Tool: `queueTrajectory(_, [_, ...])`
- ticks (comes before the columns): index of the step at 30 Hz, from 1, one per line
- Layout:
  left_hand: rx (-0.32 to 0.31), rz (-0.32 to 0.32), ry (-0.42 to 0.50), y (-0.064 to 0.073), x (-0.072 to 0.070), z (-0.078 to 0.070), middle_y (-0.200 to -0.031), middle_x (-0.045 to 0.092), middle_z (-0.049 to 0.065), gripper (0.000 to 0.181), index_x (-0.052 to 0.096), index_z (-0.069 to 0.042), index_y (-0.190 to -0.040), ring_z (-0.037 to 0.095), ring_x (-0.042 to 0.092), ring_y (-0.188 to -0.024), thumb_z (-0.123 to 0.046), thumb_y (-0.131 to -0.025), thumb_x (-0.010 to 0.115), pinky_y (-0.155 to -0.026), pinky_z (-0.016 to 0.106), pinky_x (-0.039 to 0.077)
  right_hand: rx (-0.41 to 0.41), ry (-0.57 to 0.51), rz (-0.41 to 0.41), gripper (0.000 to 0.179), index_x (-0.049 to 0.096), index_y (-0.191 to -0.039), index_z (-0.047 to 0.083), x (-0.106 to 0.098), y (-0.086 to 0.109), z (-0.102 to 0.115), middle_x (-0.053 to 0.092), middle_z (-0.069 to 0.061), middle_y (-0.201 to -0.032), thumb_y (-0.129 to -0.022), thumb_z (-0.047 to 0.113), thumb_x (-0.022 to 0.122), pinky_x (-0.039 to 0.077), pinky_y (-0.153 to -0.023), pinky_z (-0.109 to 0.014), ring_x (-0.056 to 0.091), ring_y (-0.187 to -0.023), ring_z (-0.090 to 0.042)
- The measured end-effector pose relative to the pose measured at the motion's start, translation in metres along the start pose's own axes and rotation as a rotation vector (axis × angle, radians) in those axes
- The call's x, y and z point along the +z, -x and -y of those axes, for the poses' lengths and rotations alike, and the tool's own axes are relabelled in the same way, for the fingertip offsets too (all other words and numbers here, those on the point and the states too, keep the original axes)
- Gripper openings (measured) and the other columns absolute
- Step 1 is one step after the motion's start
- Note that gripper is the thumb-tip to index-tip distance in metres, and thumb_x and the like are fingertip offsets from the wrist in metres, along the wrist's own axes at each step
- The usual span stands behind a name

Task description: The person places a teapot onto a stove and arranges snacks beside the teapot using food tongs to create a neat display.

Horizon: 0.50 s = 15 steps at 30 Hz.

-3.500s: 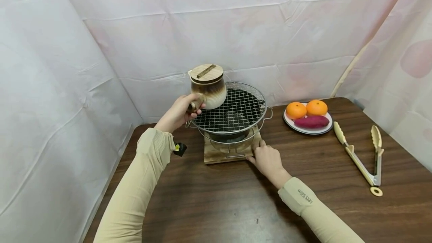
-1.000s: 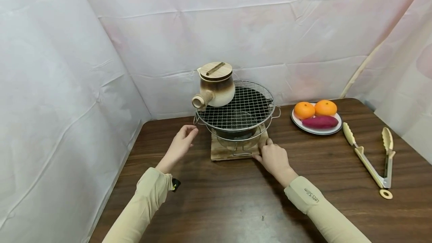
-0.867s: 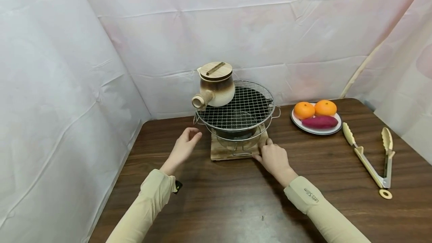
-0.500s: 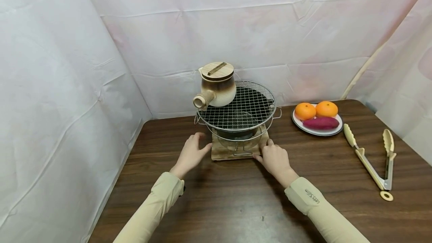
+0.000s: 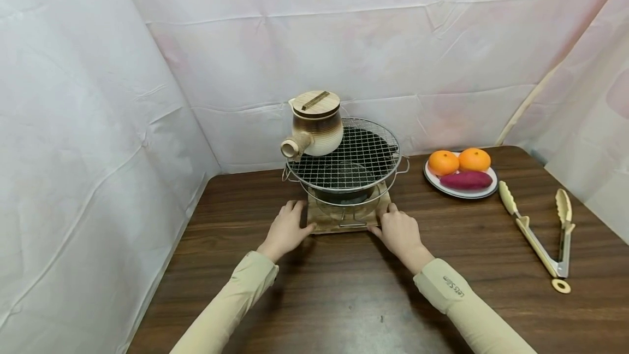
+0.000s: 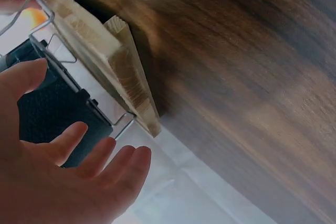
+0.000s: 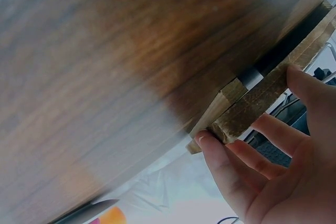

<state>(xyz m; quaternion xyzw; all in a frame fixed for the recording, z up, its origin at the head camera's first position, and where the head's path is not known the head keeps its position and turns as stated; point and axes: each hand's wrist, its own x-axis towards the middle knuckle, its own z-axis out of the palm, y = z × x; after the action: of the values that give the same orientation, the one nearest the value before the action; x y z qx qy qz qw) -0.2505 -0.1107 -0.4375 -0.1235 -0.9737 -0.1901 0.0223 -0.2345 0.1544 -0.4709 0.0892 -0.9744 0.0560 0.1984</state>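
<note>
A wooden board [image 5: 325, 226] lies under a small round stove [image 5: 344, 196] topped by a wire grill mesh [image 5: 361, 165]. My right hand [image 5: 400, 234] grips the board's front right corner, thumb on the front edge and fingers at the side. In the right wrist view the fingertips [image 7: 207, 139] touch that wooden edge [image 7: 257, 103]. Beside the board's left edge is my left hand [image 5: 287, 229], its fingers loosely bent and spread; the left wrist view shows a gap between its fingers [image 6: 139, 163] and the board [image 6: 113, 51]. A side-handled clay teapot [image 5: 321, 138] with a wooden lid stands on the mesh's left part.
To the right sits a plate [image 5: 462, 194] bearing two oranges [image 5: 444, 163] and a purple sweet potato [image 5: 467, 180]. Spread tongs [image 5: 540, 239] lie farther right on the dark wooden table [image 5: 354, 294]. A pale curtain [image 5: 304, 42] hangs behind and at both sides.
My left hand has let go of the teapot's handle, which it gripped earlier, and moved down and right to the board's left side. The right hand stays at the board's corner.
</note>
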Motion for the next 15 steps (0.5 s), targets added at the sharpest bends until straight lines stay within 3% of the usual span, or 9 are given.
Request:
queueTrajectory(8, [0.100,-0.002,0.004,0.001,0.007,-0.004,-0.136,0.048,0.022,0.062,0.050,-0.006,-0.136,0.041,0.050,-0.123,-0.029,-0.083,0.072,-0.092,0.055,0.050,-0.005,0.013,-0.015,0.047,0.071,-0.095,0.004,-0.001,0.000,0.000,0.059,-0.016,-0.082,-0.075,0.046,0.078,0.048,-0.040,-0.042,0.059,-0.050,-0.030])
queueTrajectory(15, [0.106,0.038,-0.022,-0.001,0.014,-0.005,-0.140,0.044,0.023,0.063,0.049,-0.006,-0.136,0.042,0.051,-0.124,-0.031,-0.084,0.074,-0.095,0.054,0.050,-0.013,0.011,-0.008,0.047,0.071,-0.094,0.004,-0.002,0.001,0.001,0.058,-0.016,-0.081,-0.076,0.046,0.078,0.048,-0.040,-0.042,0.059,-0.051,-0.030])
